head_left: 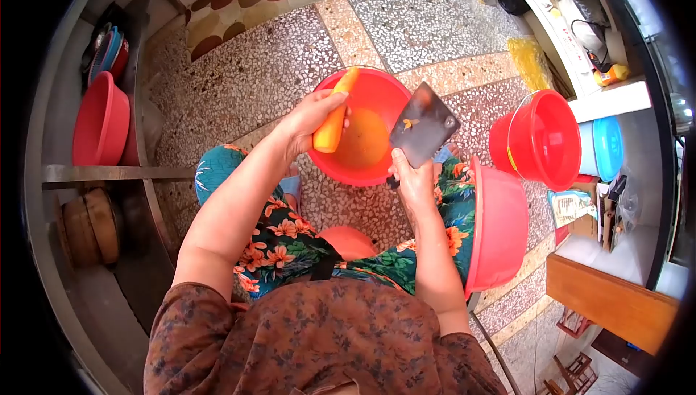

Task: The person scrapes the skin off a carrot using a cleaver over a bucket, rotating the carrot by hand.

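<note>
My left hand (pixel 308 119) is closed around a thick orange carrot (pixel 330 131), which slants with its narrow end up and away from me. The handle of a dark, wide-bladed cleaver (pixel 428 134) is in my right hand (pixel 415 181). Small orange bits cling to the blade's flat face. Both hands are over the rim of a red basin (pixel 395 90) on the floor between my feet. Inside it there is a cloudy orange-brown patch, whose makeup I cannot make out. The carrot and the blade are apart.
A red bucket (pixel 500 141) with a wire handle stands to the right, near a pink basin (pixel 500 228) beside my leg. Further right is a blue-rimmed bucket (pixel 607 148). Shelving at left holds another pink basin (pixel 101 123). A yellow bag (pixel 529 61) lies ahead right.
</note>
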`<state>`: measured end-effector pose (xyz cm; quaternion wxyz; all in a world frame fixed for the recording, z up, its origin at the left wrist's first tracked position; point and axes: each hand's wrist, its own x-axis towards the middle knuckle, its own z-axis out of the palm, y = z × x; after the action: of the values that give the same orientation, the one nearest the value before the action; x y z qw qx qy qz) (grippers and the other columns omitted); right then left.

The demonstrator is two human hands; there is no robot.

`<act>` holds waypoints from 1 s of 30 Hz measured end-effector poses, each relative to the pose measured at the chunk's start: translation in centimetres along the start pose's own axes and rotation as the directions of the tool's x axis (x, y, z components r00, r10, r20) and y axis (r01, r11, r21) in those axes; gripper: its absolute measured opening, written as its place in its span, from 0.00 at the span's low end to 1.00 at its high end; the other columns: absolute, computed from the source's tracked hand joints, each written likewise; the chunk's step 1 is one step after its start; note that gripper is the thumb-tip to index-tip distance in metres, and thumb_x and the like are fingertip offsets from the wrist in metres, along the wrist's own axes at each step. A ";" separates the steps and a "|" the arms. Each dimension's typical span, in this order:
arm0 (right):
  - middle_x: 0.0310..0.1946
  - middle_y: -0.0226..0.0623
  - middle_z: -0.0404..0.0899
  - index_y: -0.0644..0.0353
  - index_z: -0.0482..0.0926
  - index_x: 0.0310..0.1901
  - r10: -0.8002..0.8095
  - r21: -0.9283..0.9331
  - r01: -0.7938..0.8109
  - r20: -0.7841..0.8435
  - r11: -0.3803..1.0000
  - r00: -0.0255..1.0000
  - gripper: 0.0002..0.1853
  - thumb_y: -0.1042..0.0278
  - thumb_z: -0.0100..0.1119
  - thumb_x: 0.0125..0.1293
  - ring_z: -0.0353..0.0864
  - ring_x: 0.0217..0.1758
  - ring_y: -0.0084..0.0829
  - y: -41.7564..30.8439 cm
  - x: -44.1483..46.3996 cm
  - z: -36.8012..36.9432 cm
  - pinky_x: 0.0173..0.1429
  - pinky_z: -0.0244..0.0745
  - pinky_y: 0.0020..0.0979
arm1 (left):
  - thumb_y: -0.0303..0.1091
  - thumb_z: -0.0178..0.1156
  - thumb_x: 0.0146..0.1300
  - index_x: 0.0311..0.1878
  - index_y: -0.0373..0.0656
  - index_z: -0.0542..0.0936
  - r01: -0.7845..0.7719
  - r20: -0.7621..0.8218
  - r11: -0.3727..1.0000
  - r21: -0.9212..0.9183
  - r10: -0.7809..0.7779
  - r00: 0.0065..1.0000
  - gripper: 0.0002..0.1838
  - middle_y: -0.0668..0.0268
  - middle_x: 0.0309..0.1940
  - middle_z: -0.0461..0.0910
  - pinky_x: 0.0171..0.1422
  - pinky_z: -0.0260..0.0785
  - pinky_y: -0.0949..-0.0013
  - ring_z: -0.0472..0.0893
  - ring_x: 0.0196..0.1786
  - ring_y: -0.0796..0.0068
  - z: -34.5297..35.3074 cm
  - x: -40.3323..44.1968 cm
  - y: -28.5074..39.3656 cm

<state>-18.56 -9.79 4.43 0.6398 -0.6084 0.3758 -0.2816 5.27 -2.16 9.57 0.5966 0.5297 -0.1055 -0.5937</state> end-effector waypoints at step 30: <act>0.42 0.52 0.87 0.64 0.80 0.56 0.042 -0.289 -0.060 -0.067 0.955 0.997 0.14 0.68 0.58 0.74 0.89 0.49 0.45 -1.9 -0.7 0.7 0.54 0.78 0.41 | 0.29 0.72 0.64 0.59 0.39 0.76 -0.139 -0.204 0.961 0.241 0.190 0.960 0.22 0.67 0.43 0.83 0.45 0.77 0.71 0.82 0.38 0.78 2.5 2.1 -3.9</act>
<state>-18.19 -8.96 6.45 0.5388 -0.6773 0.4477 -0.2247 1.59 -4.09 6.64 0.5887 0.6466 -0.1476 -0.4621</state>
